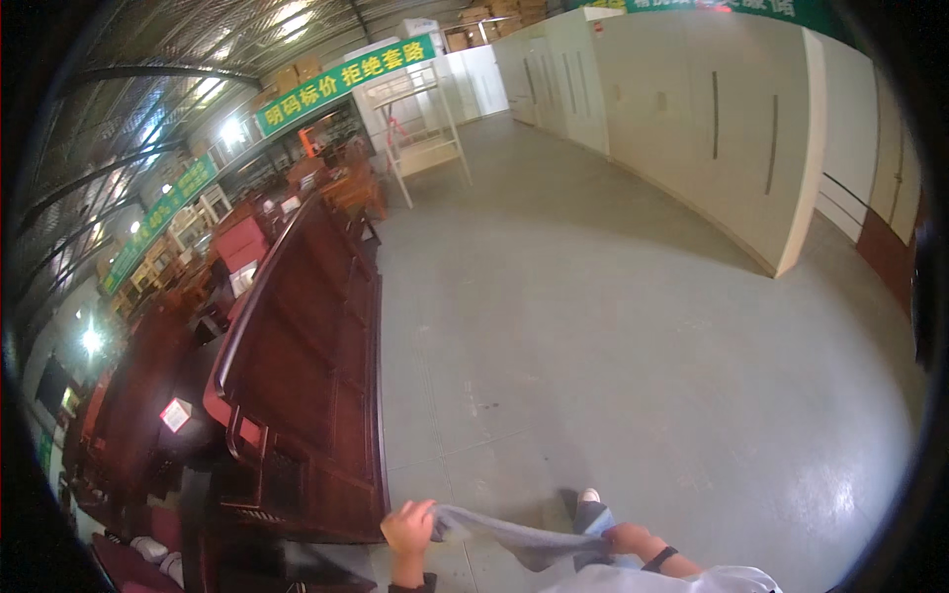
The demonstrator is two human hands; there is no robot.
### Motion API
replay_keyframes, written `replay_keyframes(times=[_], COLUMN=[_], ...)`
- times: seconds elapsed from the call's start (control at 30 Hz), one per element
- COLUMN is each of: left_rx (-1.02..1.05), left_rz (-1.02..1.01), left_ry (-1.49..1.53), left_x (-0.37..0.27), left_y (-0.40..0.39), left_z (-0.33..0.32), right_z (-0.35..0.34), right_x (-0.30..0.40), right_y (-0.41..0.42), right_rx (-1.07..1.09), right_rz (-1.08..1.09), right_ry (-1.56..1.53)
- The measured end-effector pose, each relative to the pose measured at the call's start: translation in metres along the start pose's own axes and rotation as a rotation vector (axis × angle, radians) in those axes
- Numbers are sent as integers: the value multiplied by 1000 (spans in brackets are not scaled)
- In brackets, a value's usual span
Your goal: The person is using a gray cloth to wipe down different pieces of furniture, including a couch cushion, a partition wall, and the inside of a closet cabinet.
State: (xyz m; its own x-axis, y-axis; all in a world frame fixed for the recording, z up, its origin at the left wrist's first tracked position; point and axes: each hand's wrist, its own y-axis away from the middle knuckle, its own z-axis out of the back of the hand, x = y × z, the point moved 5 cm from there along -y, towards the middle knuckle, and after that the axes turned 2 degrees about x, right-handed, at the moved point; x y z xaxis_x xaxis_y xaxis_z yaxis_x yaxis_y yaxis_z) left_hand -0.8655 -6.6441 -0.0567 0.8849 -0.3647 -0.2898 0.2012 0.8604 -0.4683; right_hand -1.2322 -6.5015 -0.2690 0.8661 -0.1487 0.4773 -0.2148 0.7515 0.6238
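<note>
A grey cloth (519,537) hangs stretched between my two hands, low in the view. My left hand (409,526) is closed on one end, beside the near lower corner of a dark red wooden sofa (319,356). The other end is in my right hand (629,539), which has a dark band at the wrist. Below the cloth, part of my leg in blue trousers and a light shoe (589,495) show on the floor.
Large white wardrobes (667,126) line the right side. A white metal rack (430,148) stands farther ahead. Left of the sofa are more dark wooden furniture, a small white box (176,415) on a dark surface, and red cushions (241,244). Grey floor (563,311) lies ahead.
</note>
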Motion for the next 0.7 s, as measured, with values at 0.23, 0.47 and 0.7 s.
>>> replay_keyframes(times=[0.23,0.47,0.7], left_rx=[-87,-417,-374], left_rz=[-5,233,296], left_ry=[-118,83,261], left_x=[-19,-18,16], left_y=[-139,-248,-381], left_z=[-8,-22,-108], right_z=[130,208,280], right_x=[-12,-25,-53], right_y=[-130,-211,-291], right_rx=[-134,-300,-396], right_rz=[169,195,148], right_ry=[119,-34,-240])
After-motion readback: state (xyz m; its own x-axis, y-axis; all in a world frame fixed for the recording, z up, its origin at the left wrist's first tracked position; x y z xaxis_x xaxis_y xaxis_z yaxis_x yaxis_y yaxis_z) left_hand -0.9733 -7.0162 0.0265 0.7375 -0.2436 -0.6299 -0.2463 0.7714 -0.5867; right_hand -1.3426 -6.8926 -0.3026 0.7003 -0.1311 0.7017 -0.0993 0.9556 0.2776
